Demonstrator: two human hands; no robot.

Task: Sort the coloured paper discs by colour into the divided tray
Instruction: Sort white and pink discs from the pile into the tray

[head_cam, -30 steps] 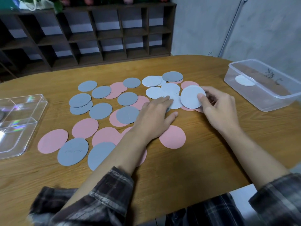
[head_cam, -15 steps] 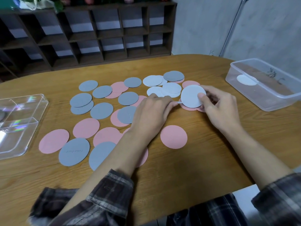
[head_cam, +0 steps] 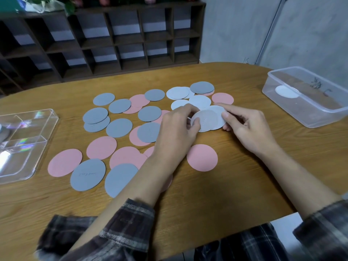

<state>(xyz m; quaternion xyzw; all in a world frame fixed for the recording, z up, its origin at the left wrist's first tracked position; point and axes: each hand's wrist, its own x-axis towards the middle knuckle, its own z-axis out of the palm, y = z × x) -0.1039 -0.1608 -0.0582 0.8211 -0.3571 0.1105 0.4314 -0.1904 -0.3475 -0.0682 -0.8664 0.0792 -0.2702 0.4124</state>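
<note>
— Centre of the wooden table?

— Left hand and right hand, meeting over two overlapping white discs. Thumb and fingertips of the left pinching the nearer disc at its left edge; thumb of the right pressed on the right edge of the farther one, fingers tucked beneath. Both discs raised just above the tabletop, tilted toward the camera.

— Around them?

— More white discs lying flat just beyond the hands, one partly under a grey disc. Grey discs and pink discs scattered across the left half of the table, several overlapping. Lone pink disc between the two forearms, apart from the rest.

— Containers?

— Clear divided tray at the far left edge, well apart from the hands; contents hard to make out through the glare. Clear plastic tub at the far right, one white disc lying flat inside on the bottom.

— Background?

— Dark wooden shelving against the wall behind the table. Plaid sleeves pushed up on both forearms.
</note>
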